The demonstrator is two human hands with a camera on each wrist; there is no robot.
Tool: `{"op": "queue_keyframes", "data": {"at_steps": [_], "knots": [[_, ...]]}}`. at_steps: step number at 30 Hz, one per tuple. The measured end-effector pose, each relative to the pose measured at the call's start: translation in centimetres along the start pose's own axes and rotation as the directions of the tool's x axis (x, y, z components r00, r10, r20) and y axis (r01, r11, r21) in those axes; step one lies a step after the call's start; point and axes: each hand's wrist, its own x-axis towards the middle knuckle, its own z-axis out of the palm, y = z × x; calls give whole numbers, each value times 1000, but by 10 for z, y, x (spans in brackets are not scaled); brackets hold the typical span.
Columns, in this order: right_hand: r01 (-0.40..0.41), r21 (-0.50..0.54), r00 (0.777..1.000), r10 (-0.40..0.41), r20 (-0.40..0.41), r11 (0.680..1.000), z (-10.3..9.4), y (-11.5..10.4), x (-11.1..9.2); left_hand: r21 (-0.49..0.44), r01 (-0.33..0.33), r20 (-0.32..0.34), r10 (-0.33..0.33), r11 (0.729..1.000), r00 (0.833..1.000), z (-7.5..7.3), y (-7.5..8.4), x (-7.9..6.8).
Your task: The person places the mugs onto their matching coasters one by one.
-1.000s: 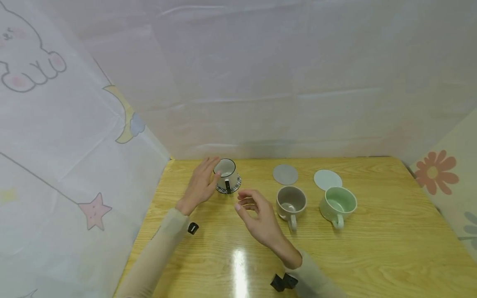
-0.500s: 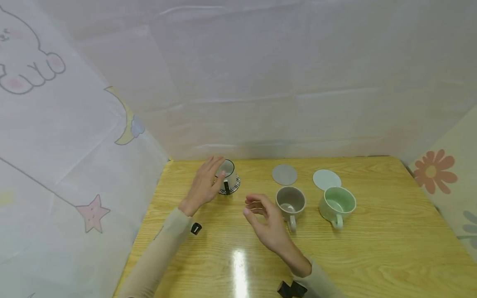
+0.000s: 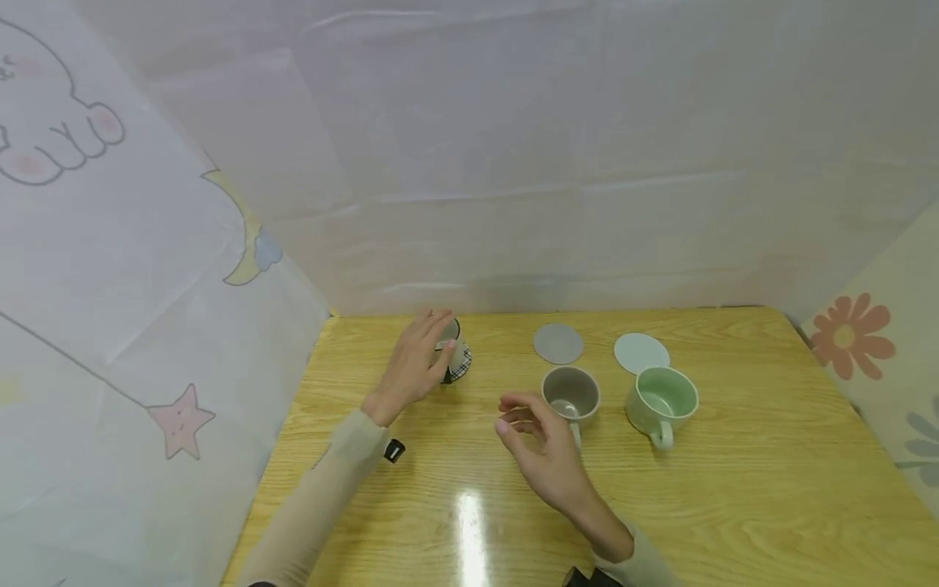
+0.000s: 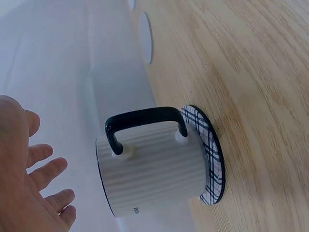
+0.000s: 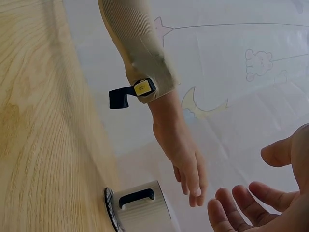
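A white ribbed mug (image 4: pixel 154 171) with a black handle and dark rim stands upright on a black-and-white plaid coaster (image 4: pixel 216 159). Above its mouth is my left hand (image 3: pixel 412 363), fingers extended and apart from the mug in both wrist views. My right hand (image 3: pixel 546 452) hovers over the table with loosely bent fingers and holds nothing. It is nearest to a grey-brown mug (image 3: pixel 570 393), whose handle it partly covers in the head view. A light green mug (image 3: pixel 645 413) sits further right, its handle towards me.
Behind the two right-hand mugs lie a round grey coaster (image 3: pixel 558 343) and a round pale coaster (image 3: pixel 641 353). The wooden table (image 3: pixel 763 456) meets a pale sheet (image 3: pixel 513 204) at the back, and printed sheets stand at both sides.
My left hand has shifted right, covering more of the white mug in the head view. My right hand has drawn back right towards the grey-brown mug. The mugs and coasters stay in place.
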Motion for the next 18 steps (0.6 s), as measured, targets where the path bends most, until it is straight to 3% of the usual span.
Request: {"op": "queue_keyframes", "data": {"at_steps": [11, 18], "knots": [[65, -68, 998, -65, 10, 996, -12, 4, -9, -5, -19, 6, 19, 1000, 1000, 6, 7, 5], [47, -83, 999, -47, -7, 995, -15, 6, -20, -12, -29, 6, 29, 1000, 1000, 9, 14, 8]]}}
